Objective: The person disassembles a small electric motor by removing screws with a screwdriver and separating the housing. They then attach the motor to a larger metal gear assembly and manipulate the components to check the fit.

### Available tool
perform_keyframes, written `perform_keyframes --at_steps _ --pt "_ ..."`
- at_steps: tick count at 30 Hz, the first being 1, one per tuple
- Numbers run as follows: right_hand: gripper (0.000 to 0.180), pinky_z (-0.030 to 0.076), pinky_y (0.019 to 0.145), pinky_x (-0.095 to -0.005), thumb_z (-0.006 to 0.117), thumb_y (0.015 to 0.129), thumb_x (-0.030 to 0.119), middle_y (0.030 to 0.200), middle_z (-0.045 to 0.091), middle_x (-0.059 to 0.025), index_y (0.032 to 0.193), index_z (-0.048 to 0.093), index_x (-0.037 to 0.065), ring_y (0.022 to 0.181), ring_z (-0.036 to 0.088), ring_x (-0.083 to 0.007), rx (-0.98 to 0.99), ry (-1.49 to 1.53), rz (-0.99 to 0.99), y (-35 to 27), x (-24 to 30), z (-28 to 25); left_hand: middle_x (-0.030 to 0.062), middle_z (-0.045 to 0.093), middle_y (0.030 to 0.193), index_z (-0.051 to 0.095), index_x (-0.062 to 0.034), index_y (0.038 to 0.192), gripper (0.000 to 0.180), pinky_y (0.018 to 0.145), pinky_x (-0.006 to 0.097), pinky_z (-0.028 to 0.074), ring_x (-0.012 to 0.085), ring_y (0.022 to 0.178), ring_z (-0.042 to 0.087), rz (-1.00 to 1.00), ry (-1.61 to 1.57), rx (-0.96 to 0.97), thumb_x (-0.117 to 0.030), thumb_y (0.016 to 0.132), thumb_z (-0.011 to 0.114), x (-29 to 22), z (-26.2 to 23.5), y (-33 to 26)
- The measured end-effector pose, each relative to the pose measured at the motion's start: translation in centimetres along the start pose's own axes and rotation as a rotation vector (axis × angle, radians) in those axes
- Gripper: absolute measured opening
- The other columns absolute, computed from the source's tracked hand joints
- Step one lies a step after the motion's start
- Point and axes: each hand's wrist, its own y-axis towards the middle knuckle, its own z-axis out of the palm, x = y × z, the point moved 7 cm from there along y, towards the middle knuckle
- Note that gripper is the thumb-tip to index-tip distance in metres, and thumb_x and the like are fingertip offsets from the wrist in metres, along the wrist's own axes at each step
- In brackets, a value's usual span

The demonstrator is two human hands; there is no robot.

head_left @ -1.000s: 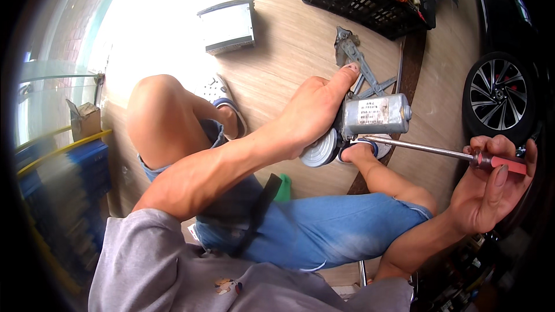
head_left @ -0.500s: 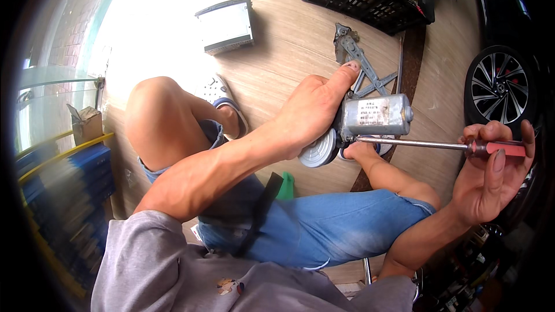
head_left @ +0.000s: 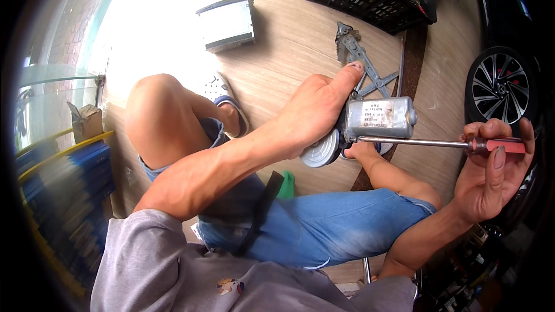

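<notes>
My left hand (head_left: 315, 107) is closed around an electric window motor (head_left: 381, 117), a silver cylinder with a white label and a round grey disc at its lower left. Its fingers are mostly hidden behind the motor, and the thumb points away from me. In my right hand (head_left: 491, 179) is a screwdriver (head_left: 497, 146) with a red handle, held between thumb and fingers. The long metal shaft runs left below the motor, its tip against the motor's housing beside the disc. On the floor beyond lies a grey metal scissor-type window regulator (head_left: 364, 60).
A black plastic crate (head_left: 358, 0) with tools stands at the far right. A silver box-shaped unit (head_left: 228, 23) sits on the floor at the far left. To the right is a car wheel (head_left: 502, 84); at left, a blue and yellow rack (head_left: 69, 179).
The motor has turned slightly in my left hand and shifted a little right. The screwdriver keeps nearly the same place, its handle slightly rotated.
</notes>
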Motion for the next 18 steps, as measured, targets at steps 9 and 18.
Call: perform_keyframes --at_steps 9,18 --pt "0.056 0.057 0.077 -0.0424 0.055 0.098 0.008 0.11 0.06 -0.0254 0.146 0.029 -0.002 0.091 0.067 -0.0344 -0.008 0.0 0.068 -0.1 -0.6 -0.3 0.0112 0.061 0.061 0.067 0.0062 0.072 0.07 0.054 0.033 0.046 0.0139 0.053 0.054 0.014 0.009 -0.01 -0.056 0.099 0.049 0.3 -0.1 0.2" --pt "0.065 0.061 0.07 -0.0392 0.067 0.095 0.018 0.099 0.062 -0.0257 0.144 0.03 -0.002 0.08 0.068 -0.0284 0.077 -0.302 -0.089 -0.4 1.0 0.4 0.0175 0.061 0.062 0.067 0.0079 0.07 0.076 0.06 0.039 0.048 0.0195 0.059 0.058 0.066 0.106 -0.087 -0.06 0.098 0.048 1.3 -0.8 1.1"
